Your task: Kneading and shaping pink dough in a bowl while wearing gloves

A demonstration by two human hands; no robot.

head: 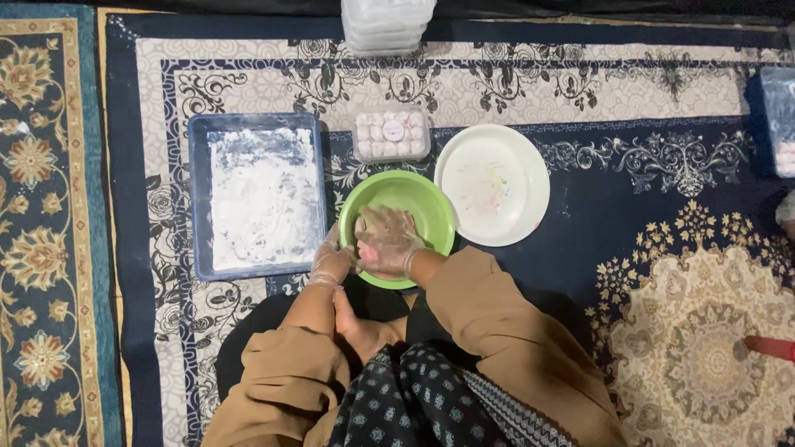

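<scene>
A green bowl [426, 207] sits on the patterned carpet right in front of me. My right hand [386, 240], in a thin clear glove, is curled inside the bowl; what it presses is hidden beneath it. At the bowl's left rim, my gloved left hand [331, 263] rests with its fingers against the edge. A blue tray [199, 190] coated with white flour lies to the left of the bowl.
A white plate [493, 184] with faint coloured smears lies right of the bowl. Behind the bowl is a clear lidded box [392, 132] of pale round sweets. Stacked clear containers [387, 25] stand at the far edge. Another container [780, 120] is at the right edge.
</scene>
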